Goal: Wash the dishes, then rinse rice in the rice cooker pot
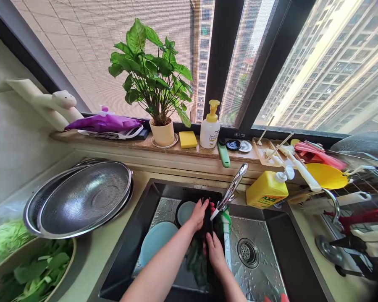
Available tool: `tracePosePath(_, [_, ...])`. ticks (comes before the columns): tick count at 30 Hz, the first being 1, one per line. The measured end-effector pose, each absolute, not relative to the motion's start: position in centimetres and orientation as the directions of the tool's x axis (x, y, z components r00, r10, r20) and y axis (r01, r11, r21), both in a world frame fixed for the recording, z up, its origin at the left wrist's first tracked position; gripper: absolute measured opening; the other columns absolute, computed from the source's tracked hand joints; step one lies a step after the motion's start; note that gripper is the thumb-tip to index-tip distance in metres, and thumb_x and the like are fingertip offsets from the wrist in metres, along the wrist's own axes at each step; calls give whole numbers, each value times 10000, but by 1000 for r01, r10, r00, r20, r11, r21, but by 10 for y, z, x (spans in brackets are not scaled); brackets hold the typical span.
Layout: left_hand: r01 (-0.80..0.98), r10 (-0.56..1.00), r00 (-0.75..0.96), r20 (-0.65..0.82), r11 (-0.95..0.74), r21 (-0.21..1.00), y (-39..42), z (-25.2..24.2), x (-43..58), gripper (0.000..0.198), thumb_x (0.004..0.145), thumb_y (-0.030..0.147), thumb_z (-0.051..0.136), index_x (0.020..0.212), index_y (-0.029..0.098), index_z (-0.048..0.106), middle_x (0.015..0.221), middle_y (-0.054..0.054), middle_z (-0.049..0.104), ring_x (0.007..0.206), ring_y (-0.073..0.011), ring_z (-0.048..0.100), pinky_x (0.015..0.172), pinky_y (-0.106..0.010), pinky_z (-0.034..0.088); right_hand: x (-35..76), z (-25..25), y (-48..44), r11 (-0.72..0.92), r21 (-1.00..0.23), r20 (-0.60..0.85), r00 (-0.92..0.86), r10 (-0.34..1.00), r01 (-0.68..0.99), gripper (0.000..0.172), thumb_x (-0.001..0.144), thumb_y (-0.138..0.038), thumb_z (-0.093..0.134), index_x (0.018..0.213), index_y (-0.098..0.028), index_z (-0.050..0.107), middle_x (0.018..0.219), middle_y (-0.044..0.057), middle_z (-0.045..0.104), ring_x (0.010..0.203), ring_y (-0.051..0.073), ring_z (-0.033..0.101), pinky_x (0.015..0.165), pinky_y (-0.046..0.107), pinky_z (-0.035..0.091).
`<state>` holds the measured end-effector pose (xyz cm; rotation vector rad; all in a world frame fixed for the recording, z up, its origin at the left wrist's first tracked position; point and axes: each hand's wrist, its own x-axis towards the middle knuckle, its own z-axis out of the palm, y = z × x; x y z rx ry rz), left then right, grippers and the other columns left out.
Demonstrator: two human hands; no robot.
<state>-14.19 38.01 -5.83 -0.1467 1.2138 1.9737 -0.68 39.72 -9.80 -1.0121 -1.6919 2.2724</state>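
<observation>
Over the sink's divider, my left hand [199,216] is closed around the upper part of a dark object [208,226], directly under the faucet. Lower down, my right hand [216,251] grips the same object with thumb and fingers. Its exact kind cannot be made out, as it is black and mostly covered by my hands. Water runs from the chrome faucet [236,182] beside it. A green and white cloth [227,222] hangs over the divider just right of my hands. Pale blue plates [159,241] and a small bowl [186,212] sit in the left basin.
Steel strainers [91,197] and a bowl of leafy greens [44,268] stand on the left counter. A yellow detergent bottle [266,188] is behind the right basin with its drain [248,252]. The sill holds a potted plant [162,132], yellow sponge [188,139] and pump bottle [209,132].
</observation>
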Motion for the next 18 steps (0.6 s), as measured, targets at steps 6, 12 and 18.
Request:
tracePosePath(6, [-791,637,-526,-564,-124,599,373,-71,-108,450,663,536,731,731,165,486,537,66,492,394,-47,427,427,-206,392,18,-65,391,-727,-601,-626,-760,173,330,517,685,-675,638,802,-175,579,547,-38,539,409,88,460,407,228,399])
tracePosePath(12, [-729,552,-630,-546,-176,662,389,-72,-111,437,722,581,644,809,202,446,483,114,441,348,-47,405,385,-178,317,43,-49,390,-835,-380,-607,-788,-100,398,438,628,-516,786,820,-187,571,539,-87,489,395,38,408,394,170,333])
tracePosePath(18, [-745,645,-574,-505,-155,649,387,-58,-98,481,594,427,806,912,169,553,654,13,652,483,-127,601,493,-250,474,34,-57,396,-663,-634,-640,-751,160,399,537,659,-725,619,761,-207,522,498,-92,445,346,42,312,347,186,274])
